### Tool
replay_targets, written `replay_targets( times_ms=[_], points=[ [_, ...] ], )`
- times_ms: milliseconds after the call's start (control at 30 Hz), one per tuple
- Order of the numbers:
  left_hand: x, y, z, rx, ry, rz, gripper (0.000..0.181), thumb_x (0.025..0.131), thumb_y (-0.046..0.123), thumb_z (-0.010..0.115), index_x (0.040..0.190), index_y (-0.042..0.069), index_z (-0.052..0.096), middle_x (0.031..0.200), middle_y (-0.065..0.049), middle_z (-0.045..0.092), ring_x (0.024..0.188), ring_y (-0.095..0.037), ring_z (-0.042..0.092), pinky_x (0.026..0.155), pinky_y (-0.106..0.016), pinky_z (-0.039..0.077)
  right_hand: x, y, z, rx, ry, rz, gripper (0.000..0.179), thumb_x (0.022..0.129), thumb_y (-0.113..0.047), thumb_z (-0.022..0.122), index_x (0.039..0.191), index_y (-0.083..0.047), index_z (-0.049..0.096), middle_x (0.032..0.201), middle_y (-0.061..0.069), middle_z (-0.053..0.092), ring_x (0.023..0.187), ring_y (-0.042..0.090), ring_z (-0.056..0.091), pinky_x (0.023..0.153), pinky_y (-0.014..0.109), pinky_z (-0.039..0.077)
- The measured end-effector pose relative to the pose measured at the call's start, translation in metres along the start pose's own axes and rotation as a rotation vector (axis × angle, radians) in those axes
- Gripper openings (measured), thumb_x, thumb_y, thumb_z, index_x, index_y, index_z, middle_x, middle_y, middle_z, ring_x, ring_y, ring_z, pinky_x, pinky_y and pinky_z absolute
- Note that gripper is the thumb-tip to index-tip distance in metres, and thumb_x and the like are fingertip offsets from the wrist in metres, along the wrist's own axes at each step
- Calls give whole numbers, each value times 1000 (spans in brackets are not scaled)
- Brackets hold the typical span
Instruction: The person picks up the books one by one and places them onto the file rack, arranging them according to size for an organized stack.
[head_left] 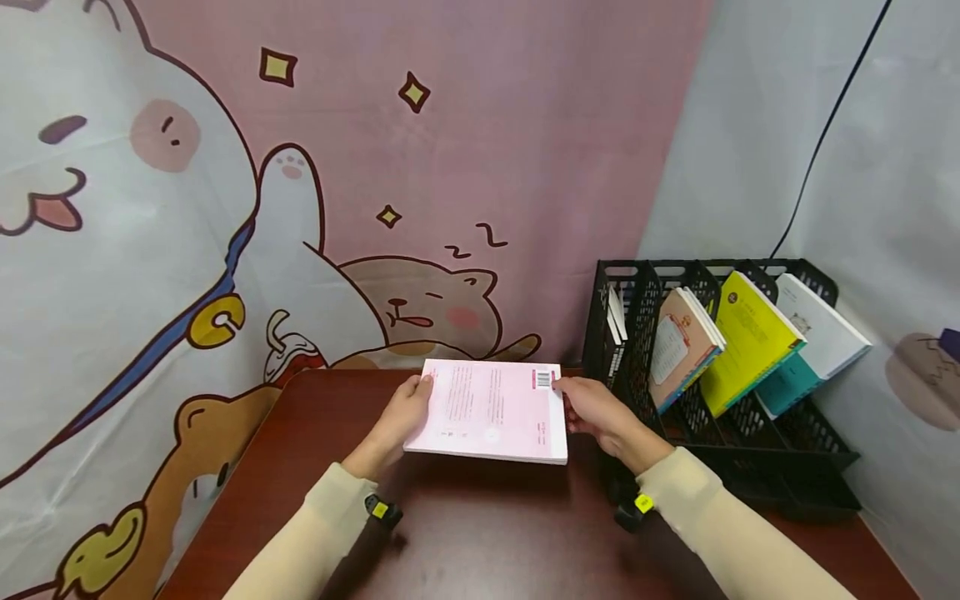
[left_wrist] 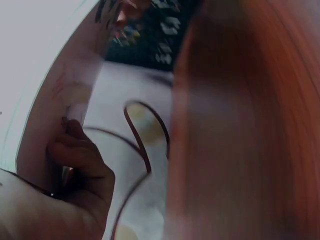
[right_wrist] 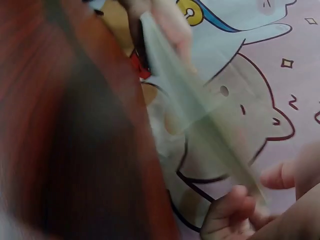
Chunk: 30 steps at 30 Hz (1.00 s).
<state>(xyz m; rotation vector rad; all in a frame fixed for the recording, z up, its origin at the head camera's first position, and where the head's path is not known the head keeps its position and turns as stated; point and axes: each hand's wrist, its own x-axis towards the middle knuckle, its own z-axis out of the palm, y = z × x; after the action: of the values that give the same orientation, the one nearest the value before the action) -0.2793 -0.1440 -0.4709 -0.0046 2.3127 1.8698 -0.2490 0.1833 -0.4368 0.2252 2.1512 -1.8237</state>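
A thin book (head_left: 487, 412) with a pale pink cover, rows of print and a barcode is held level over the brown table, its shadow falling below. My left hand (head_left: 405, 412) grips its left edge, thumb on top; the left wrist view shows that hand's fingers (left_wrist: 77, 152) curled against the underside. On the opposite edge, beside the barcode, my right hand (head_left: 597, 410) pinches the book. Seen edge-on in the right wrist view, the blurred book (right_wrist: 200, 115) runs between the right thumb (right_wrist: 280, 177) and fingers (right_wrist: 230, 210).
At the right of the table (head_left: 465, 533) stands a black slotted file rack (head_left: 750, 454). Several books lean in it, among them an orange-pink book (head_left: 675, 346), a yellow book (head_left: 750, 333) and a white-and-teal book (head_left: 810, 333). A pink cartoon curtain (head_left: 525, 167) hangs behind.
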Motion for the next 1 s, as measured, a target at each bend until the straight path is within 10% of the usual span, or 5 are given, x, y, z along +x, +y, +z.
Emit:
replay_targets(
  times_ms=[200, 400, 667, 1000],
  points=[
    [-14, 15, 28, -58, 27, 67, 41, 121, 36, 37, 127, 2, 60, 91, -6, 66, 76, -17, 65, 66, -32, 55, -11, 5, -16, 45, -62, -58, 59, 119, -40, 45, 164, -2, 41, 114, 4, 74, 94, 14, 72, 81, 32, 60],
    [-17, 19, 42, -29, 56, 80, 41, 120, 34, 40, 122, 1, 63, 90, -7, 67, 76, -17, 65, 68, -32, 54, -21, 13, -18, 72, -44, -87, 60, 120, -40, 42, 166, -2, 33, 116, 7, 73, 96, 16, 75, 81, 33, 63],
    [-13, 16, 40, 23, -23, -5, 45, 118, 40, 47, 135, 0, 58, 98, -11, 70, 76, -19, 69, 65, -33, 57, -29, 10, -18, 28, -47, -132, 57, 121, -35, 43, 160, 6, 38, 113, 10, 75, 92, 15, 76, 78, 31, 63],
    [-3, 17, 23, -121, -193, 33, 45, 120, 37, 44, 150, 3, 50, 97, -8, 77, 74, -17, 78, 62, -33, 63, -26, 5, -22, 126, -119, -104, 49, 118, -29, 49, 151, 7, 46, 105, 2, 78, 89, 13, 78, 77, 34, 67]
  ],
)
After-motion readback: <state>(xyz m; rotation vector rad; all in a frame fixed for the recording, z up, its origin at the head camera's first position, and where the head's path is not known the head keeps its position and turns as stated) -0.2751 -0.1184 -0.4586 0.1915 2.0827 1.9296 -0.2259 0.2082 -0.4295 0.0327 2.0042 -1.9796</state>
